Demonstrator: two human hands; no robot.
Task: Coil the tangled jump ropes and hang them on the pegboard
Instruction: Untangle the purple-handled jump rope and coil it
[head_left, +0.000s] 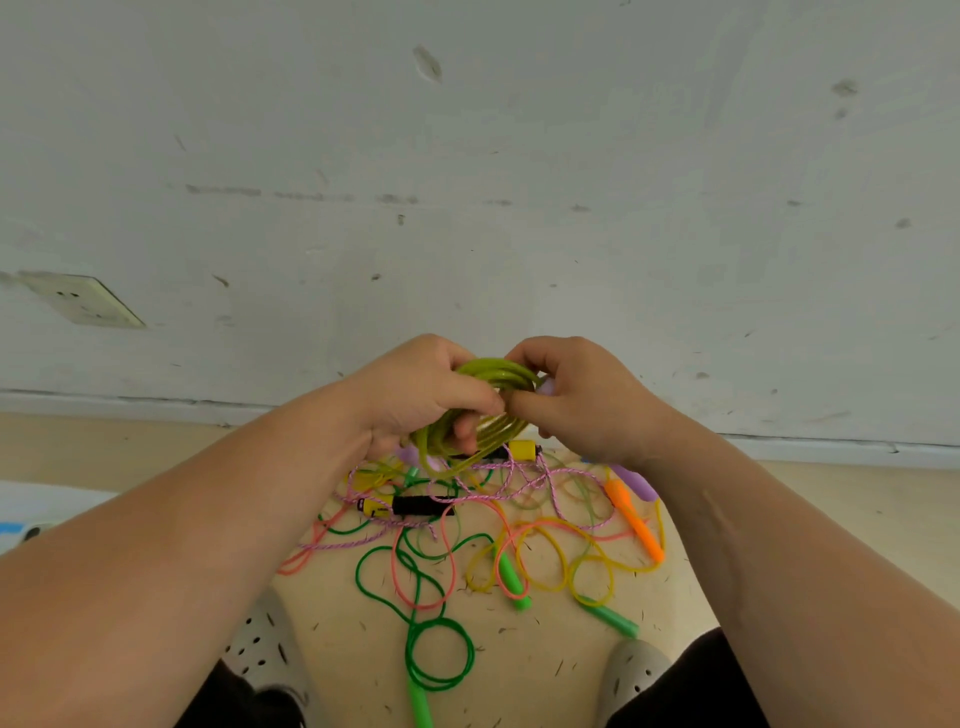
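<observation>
- Between my hands, above the floor (545, 675), sits the yellow-green rope coil (447, 457): glossy, translucent cord wound in several close loops.
- My left hand (415, 395) grips the coil's left side, fingers curled through the loops.
- My right hand (582, 400) pinches its right side, thumb and fingers closed on the strands.
- Below, the tangled ropes (498, 519) lie on the floor: green, pink, yellow and braided pink-purple cords crossing, with green, orange and black-and-yellow handles.
</observation>
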